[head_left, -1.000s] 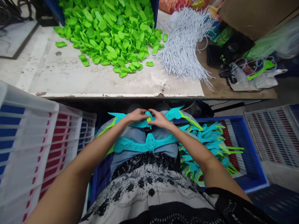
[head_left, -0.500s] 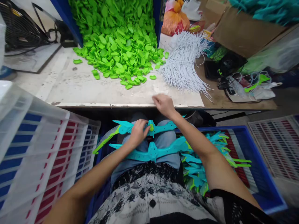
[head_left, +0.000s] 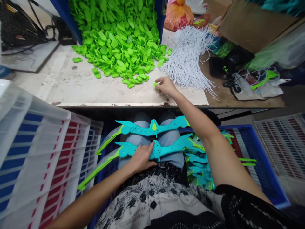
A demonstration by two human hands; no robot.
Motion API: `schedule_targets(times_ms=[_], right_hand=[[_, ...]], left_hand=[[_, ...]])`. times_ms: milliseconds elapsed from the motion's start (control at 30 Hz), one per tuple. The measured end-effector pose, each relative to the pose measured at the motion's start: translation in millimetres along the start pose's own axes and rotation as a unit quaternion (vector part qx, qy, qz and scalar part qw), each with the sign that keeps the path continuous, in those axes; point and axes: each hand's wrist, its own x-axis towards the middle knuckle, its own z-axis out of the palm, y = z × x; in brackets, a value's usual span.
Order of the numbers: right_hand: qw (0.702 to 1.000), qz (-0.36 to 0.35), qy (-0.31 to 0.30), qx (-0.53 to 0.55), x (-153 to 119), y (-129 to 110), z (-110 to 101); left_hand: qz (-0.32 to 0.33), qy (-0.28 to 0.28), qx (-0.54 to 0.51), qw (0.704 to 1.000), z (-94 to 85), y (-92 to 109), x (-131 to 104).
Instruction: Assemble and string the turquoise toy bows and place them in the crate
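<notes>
Across my lap lie two turquoise toy bows with lime-green limbs. The farther toy bow [head_left: 166, 127] has a green piece [head_left: 154, 127] set in its centre. On the nearer toy bow [head_left: 169, 151], my left hand [head_left: 141, 159] grips the part left of the middle, its fingers over the top and index finger reaching toward the hub. Above the table's front part, my right hand [head_left: 166, 86] pinches a small green plastic piece [head_left: 155, 84] between thumb and fingertips. A large heap of similar green pieces [head_left: 119, 54] spills from a blue bin [head_left: 162, 19] ahead.
A bundle of white cords [head_left: 188, 60] lies right of the heap on the table [head_left: 100, 92]. At my right a blue crate [head_left: 264, 165] holds more bows [head_left: 197, 165]. White plastic crates [head_left: 26, 127] stand close at my left. A cardboard box [head_left: 252, 28] is at the back right.
My left hand has moved from the farther bow to the nearer one, leaving the green piece in the farther bow's centre. My right hand has reached forward and now holds a green piece.
</notes>
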Motion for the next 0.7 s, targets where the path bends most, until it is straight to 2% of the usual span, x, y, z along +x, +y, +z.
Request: schedule_targets(times_ms=[100, 233, 300, 367, 467, 533, 633, 700], right_hand=[[1.000, 0.025, -0.007, 0.011, -31, 5, -5], [0.993, 0.006, 0.040, -0.113, -52, 12, -6], [0.989, -0.001, 0.052, -0.137, -55, 16, -7], [0.988, -0.053, 0.054, -0.133, -54, 22, -10], [0.976, -0.188, -0.011, -0.113, -50, 34, -17], [0.963, -0.241, -0.078, -0.098, -46, 41, -21], [0.960, -0.242, -0.113, -0.083, -41, 47, -24], [0.966, -0.228, -0.091, -0.086, -45, 46, -24]], left_hand=[[-0.016, -0.045, -0.060, 0.997, -16.3, -3, 12], [-0.027, -0.075, -0.189, 0.979, -36.2, -10, 25], [-0.033, -0.142, -0.294, 0.945, -44.2, -13, 32], [-0.058, -0.210, -0.387, 0.896, -47.7, -18, 38], [-0.080, -0.263, -0.467, 0.840, -42.7, -27, 47], [-0.074, -0.294, -0.504, 0.809, -35.2, -32, 51], [-0.078, -0.305, -0.546, 0.776, -24.9, -36, 55], [-0.082, -0.285, -0.551, 0.781, -20.8, -36, 56]])
